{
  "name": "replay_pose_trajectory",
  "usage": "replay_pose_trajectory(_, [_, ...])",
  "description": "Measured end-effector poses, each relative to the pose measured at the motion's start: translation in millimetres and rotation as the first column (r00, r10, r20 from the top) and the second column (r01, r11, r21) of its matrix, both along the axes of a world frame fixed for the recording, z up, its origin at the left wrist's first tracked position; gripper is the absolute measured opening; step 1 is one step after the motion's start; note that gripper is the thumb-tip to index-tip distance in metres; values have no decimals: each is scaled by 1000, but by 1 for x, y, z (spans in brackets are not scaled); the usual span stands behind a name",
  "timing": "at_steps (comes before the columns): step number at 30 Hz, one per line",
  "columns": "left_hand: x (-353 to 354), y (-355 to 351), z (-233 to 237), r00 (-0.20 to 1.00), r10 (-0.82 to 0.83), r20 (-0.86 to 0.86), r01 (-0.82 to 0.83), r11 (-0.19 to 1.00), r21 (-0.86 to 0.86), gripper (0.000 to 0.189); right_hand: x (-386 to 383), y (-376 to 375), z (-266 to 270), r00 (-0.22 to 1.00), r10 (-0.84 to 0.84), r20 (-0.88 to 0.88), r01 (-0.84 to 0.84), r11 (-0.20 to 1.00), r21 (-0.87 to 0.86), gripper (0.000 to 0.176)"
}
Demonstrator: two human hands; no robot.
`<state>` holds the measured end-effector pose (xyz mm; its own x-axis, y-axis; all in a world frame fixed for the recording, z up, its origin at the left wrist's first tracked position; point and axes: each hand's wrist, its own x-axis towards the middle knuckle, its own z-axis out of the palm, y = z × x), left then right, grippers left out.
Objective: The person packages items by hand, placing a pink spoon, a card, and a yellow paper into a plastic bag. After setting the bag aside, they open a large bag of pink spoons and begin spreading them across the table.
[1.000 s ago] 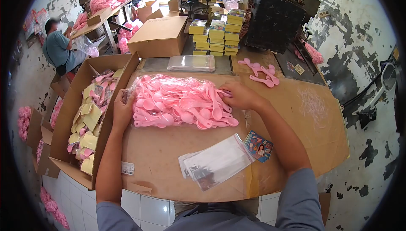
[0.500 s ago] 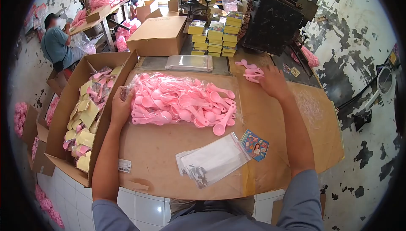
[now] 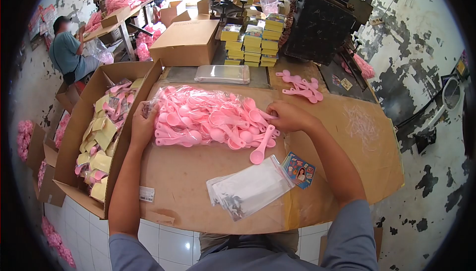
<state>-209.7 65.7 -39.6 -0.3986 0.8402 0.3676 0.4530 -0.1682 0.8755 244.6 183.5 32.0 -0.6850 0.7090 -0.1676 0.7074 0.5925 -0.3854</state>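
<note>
The long-handled plastic scoops (image 3: pixel 186 117) are uniform pink; the flat rectangular cards (image 3: pixel 299 170) are blue with multicoloured print. Brown covers the flat cardboard sheet (image 3: pixel 188 186), grey-blue the short cloth sleeves (image 3: pixel 349 236), and yellow the edges of the stacked rectangular packs (image 3: pixel 252 42).

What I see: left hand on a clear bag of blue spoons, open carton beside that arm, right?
The spoons are pink, not blue, as the head view shows; the left hand is on the clear bag, with the open carton beside that arm.
</note>
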Motion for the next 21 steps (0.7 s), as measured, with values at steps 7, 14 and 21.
replay_pose_trajectory(7, [1,2,-3,1000,-11,17,10,999,41,30,29,-6,1,988,-118,103,62,899,433,34])
replay_pose_trajectory(14, [5,-1,5,1000,-10,-1,10,1000,9,31,72,26,24,945,-315,85,244,854,459,33])
replay_pose_trajectory(21, [-2,3,-4,999,25,-45,-25,1000,-12,30,13,16,-16,924,-202,-326,295,918,266,38])
